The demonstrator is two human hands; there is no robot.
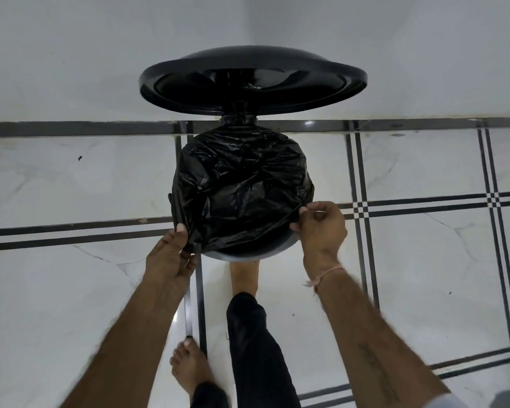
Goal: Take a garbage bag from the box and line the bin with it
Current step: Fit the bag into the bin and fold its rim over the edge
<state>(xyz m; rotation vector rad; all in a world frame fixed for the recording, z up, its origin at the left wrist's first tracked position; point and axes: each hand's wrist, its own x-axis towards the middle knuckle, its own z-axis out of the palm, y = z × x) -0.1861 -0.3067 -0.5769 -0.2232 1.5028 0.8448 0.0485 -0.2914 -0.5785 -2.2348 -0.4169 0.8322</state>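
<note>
A black round pedal bin (256,254) stands on the floor below me, its lid (253,81) raised at the far side. A crinkled black garbage bag (242,184) is spread over the bin's mouth and folded over most of the rim. My left hand (171,254) pinches the bag's edge at the near left of the rim. My right hand (321,225) pinches the bag's edge at the near right. The bin's near rim shows bare between my hands. The box is not in view.
White marble floor tiles (424,260) with dark stripes surround the bin. A white wall (71,54) rises just behind the lid. One bare foot (245,278) rests at the bin's base, my other foot (189,369) stands nearer.
</note>
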